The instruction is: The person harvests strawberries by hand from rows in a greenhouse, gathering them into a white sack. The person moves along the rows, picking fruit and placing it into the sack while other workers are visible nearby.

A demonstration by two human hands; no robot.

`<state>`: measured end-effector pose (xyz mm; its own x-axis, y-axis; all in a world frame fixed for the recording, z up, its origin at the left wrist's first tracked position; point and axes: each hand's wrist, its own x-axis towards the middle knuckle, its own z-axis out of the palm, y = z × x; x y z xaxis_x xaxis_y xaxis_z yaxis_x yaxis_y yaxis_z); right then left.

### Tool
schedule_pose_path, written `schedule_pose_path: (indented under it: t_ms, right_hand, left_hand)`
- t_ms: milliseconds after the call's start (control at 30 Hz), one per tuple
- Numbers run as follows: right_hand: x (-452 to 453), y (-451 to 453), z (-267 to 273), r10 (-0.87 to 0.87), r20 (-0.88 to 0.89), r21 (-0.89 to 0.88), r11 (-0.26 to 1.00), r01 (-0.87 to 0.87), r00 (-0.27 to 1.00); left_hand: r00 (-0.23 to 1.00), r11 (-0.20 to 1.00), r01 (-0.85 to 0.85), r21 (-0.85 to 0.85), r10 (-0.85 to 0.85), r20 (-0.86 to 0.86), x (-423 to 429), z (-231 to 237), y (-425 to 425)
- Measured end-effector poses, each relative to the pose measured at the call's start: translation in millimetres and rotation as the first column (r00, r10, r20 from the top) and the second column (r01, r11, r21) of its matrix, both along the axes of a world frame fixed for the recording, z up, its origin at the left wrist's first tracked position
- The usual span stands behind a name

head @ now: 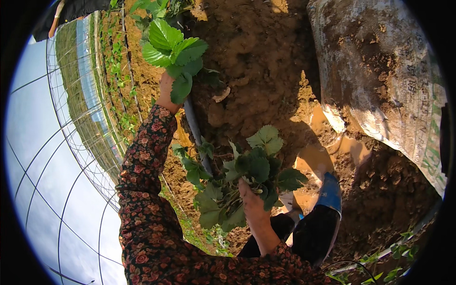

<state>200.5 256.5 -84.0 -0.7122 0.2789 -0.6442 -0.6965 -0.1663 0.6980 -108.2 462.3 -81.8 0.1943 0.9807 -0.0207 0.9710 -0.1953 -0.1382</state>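
Leafy strawberry plants (213, 206) are bunched in my right hand (254, 205), with thin stems gathered at the fingers. Farther up, on the left, my left hand (166, 89) is at a bright green strawberry plant (165, 41). The leaves cover its fingers, so its grip cannot be made out. Brown soil lies under and beside both hands. A grey pipe or hose (194, 124) runs along the soil between them, partly behind the bunch.
A muddy woven plastic sack (384, 78) bearing print lies at the right. Muddy puddles (315, 158) surround my blue boots (329, 192). Rows of plants (117, 67) and arched hoop frames stand to the left. Another person's arm (56, 21) shows at the upper left.
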Motion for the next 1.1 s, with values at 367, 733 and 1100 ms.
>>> schedule_pose_path:
  t_ms: [367,733,1100]
  right_hand:
    - [11,14,-10,0.162,0.542,0.344,0.852,-0.394,0.824]
    - [41,45,13,0.539,0.774,0.279,0.181,-0.943,0.332]
    - [216,157,269,-0.252,0.954,-0.182,-0.061,-0.981,-0.162]
  left_hand:
    - [0.732,0.784,-0.478,-0.396,0.605,0.314,141,89,-51]
    - [0.874,0.874,-0.268,-0.406,0.398,0.279,241,65,-173]
    - [0.229,0.915,0.236,-0.328,0.276,0.934,372,260,-51]
